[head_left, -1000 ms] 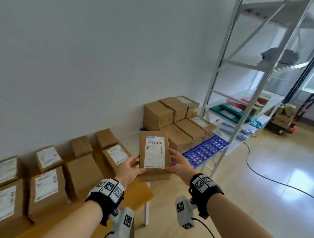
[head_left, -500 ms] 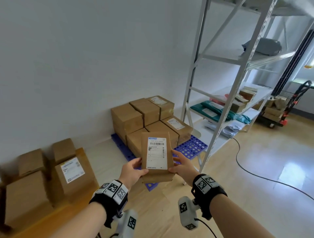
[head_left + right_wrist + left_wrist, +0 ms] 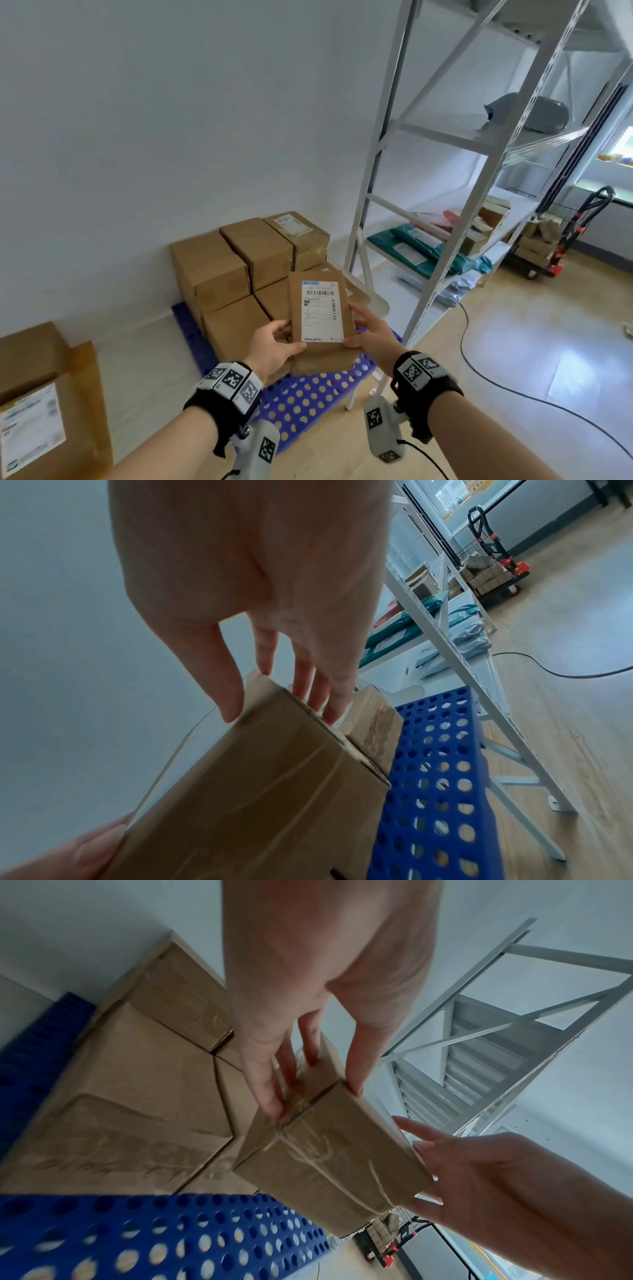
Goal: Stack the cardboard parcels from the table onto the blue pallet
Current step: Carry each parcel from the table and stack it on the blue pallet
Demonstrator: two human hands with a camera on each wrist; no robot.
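Between both hands, parcel (image 3: 320, 320) lengthwise away.

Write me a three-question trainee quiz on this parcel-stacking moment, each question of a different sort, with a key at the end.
1. True or false: the carried parcel already rests on the blue pallet.
2. Multiple choice: how is the carried parcel held? A) by the left hand alone; B) by the right hand alone; C) between both hands, one on each side.
3. Fill in: the face of the carried parcel turned up toward the head camera bears a white shipping ____.

Key:
1. False; it is held in the air, in front of the stacked boxes on the pallet.
2. C.
3. label.
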